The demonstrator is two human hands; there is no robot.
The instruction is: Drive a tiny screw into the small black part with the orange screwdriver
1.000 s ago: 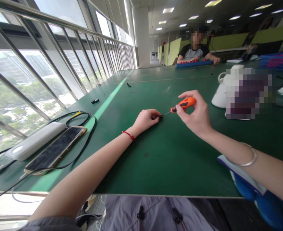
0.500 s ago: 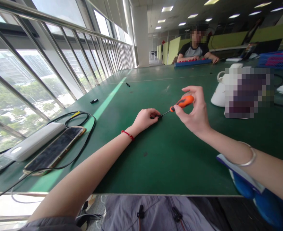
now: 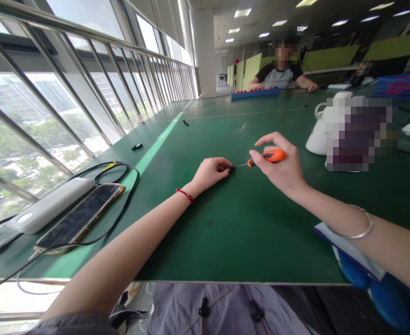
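Observation:
My left hand [image 3: 209, 173] rests on the green table [image 3: 198, 242], its fingers closed on a small black part [image 3: 230, 168] whose kind I cannot make out. From the right, my right hand [image 3: 284, 164] grips a screwdriver [image 3: 275, 156] with an orange and dark grey handle, thumb on one side and index finger raised clear. The screwdriver's thin shaft points left, nearly level, and its tip meets the black part at my left fingertips. Fingers hide much of the black part.
To the left lie a phone [image 3: 81, 216], a white power bank [image 3: 53, 204] and a looped black cable [image 3: 130, 204]. Two small black pieces, one a dark block [image 3: 136, 146], sit farther back. A white mug [image 3: 318, 135] stands right. Across the table sits a person [image 3: 281, 77] behind a blue tray [image 3: 254, 94].
My right hand has lowered the screwdriver's handle, so it lies flatter, and the index finger has shifted left. My left hand stays put. The blue tray across the table has slid left.

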